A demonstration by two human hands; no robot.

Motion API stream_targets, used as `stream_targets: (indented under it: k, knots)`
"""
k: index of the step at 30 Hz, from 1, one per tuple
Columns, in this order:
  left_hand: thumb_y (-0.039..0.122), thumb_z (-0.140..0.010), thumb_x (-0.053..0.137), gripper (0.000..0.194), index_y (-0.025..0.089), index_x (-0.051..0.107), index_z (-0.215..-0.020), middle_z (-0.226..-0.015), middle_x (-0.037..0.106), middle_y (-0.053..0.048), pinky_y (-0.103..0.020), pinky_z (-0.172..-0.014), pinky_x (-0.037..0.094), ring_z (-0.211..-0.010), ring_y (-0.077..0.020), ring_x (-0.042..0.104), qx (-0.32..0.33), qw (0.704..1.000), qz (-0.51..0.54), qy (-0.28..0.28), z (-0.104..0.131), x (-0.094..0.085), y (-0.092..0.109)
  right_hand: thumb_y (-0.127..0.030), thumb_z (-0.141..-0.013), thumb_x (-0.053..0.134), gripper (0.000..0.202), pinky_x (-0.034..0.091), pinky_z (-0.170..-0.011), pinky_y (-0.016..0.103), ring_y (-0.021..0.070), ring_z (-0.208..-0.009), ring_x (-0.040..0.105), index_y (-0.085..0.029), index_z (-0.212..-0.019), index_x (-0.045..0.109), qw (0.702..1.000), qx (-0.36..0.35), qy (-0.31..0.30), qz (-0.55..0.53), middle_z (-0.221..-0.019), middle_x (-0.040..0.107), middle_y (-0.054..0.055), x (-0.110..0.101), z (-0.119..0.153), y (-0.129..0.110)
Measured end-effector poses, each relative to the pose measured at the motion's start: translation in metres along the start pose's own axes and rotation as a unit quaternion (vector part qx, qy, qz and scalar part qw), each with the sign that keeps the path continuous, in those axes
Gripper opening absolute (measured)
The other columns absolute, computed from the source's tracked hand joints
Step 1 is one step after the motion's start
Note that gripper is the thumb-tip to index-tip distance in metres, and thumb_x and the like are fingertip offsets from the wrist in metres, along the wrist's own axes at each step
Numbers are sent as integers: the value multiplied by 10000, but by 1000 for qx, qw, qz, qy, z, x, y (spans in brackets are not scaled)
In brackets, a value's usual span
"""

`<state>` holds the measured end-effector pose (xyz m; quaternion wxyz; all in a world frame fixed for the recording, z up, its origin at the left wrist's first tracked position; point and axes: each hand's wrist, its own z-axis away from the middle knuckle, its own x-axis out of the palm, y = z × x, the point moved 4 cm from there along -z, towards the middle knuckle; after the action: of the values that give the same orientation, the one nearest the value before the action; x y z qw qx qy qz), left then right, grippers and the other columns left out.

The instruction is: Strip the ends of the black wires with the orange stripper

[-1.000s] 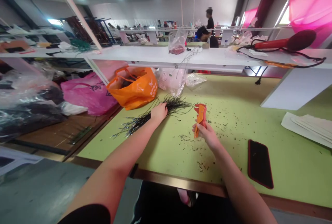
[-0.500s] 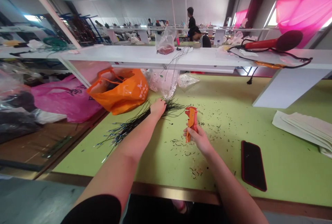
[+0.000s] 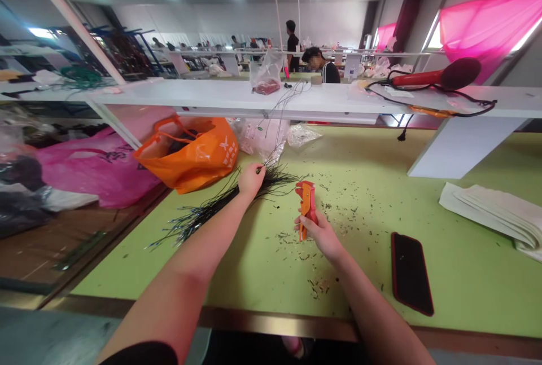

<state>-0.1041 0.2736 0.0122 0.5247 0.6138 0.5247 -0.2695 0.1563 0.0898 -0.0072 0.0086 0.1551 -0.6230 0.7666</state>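
Note:
My left hand [image 3: 252,177] is closed in a pinch at the upper part of a bundle of thin black wires [image 3: 215,207]; a dark wire seems to be between its fingertips. The bundle lies slanted on the green table [image 3: 359,153], its blue and silvery tips toward the lower left. In my right hand [image 3: 318,229] is an orange and red wire stripper [image 3: 307,207], held upright with its jaws pointing away from me. Small dark clippings [image 3: 319,286] are scattered around and below the tool.
A black phone with a red edge [image 3: 411,272] and folded white cloth [image 3: 491,212] lie on the right. Orange [image 3: 195,156] and pink bags [image 3: 97,170] stand left. A white shelf [image 3: 203,91] crosses behind, holding a red corded tool [image 3: 423,78]. People are farther back.
My left hand has lifted slightly off the wires, its pinch now more visible. The whole view has shifted a little; the right hand still holds the stripper.

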Motion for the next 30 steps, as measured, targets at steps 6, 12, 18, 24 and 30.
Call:
stream_targets:
  k: [6, 12, 18, 24, 30]
  knots:
    - [384, -1013, 566, 442, 206, 697, -1396, -1448, 663, -143, -421, -1114, 516, -1300, -325, 638, 60, 997, 9, 42, 17, -23, -8, -691, -720, 880, 714, 583, -811, 396, 295, -1015, 752, -204, -1206, 689, 1000, 1, 9, 5, -1108, 762, 114, -4, -2, 0]
    - [388, -1004, 574, 405, 204, 741, -1324, -1378, 727, -144, -469, -1123, 519, -1289, -362, 663, 84, 987, -103, -85, 55, -24, -52, -684, -697, 906, 721, 603, -831, 403, 281, -984, 762, -202, -1192, 703, 1000, -6, 17, -4, -1072, 767, 97, -5, -2, 0]
    - [279, -1034, 442, 457, 257, 716, -1399, -1434, 728, -91, -402, -1135, 533, -1295, -296, 689, 75, 987, -108, -90, 81, -43, -80, -694, -688, 915, 723, 608, -871, 433, 289, -982, 766, -202, -1177, 714, 1000, -2, 19, 2, -1063, 769, 102, -3, -1, 0]
    - [583, -995, 550, 727, 125, 555, -1559, -1518, 643, -243, -554, -1149, 514, -1384, -427, 625, -4, 983, -155, -102, 91, -54, -101, -713, -651, 924, 727, 602, -876, 451, 311, -999, 763, -198, -1122, 720, 999, 1, 34, 14, -1064, 769, 113, -7, -2, -4]
    - [417, -998, 508, 577, 164, 606, -1507, -1530, 658, -171, -445, -1187, 505, -1408, -344, 639, 35, 982, -122, -137, 96, -46, -127, -721, -669, 915, 737, 604, -903, 469, 319, -1019, 766, -201, -1157, 724, 999, 1, 33, 8, -1098, 771, 120, -9, 1, -7]
